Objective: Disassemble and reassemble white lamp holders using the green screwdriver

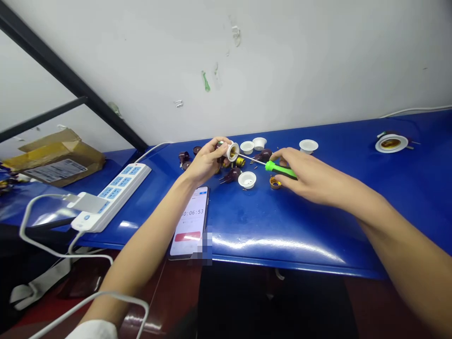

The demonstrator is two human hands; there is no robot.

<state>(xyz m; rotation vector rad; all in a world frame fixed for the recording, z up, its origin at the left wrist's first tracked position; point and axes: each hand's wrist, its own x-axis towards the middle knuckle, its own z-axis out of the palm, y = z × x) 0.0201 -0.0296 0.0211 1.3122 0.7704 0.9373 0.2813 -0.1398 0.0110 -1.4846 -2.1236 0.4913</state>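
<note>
My left hand (208, 162) is closed round a white lamp socket (231, 151) whose brass-coloured inside faces right. A green and black screwdriver (278, 168) is in the fingers of my right hand (303, 176), and its metal shaft reaches left into the socket opening. Under and around my hands lie white rings and cups (247, 180), dark brown plug parts (231, 175) and a brass threaded piece (240, 161). A brass ring (275, 182) sits just below my right fingertips.
On the blue table (275, 226) are a phone (190, 221) showing a timer, a white power strip (116, 193) with cables and an opened carton (60, 157). Another white socket (391, 143) lies at the far right, and a white cup (308, 146) near the wall.
</note>
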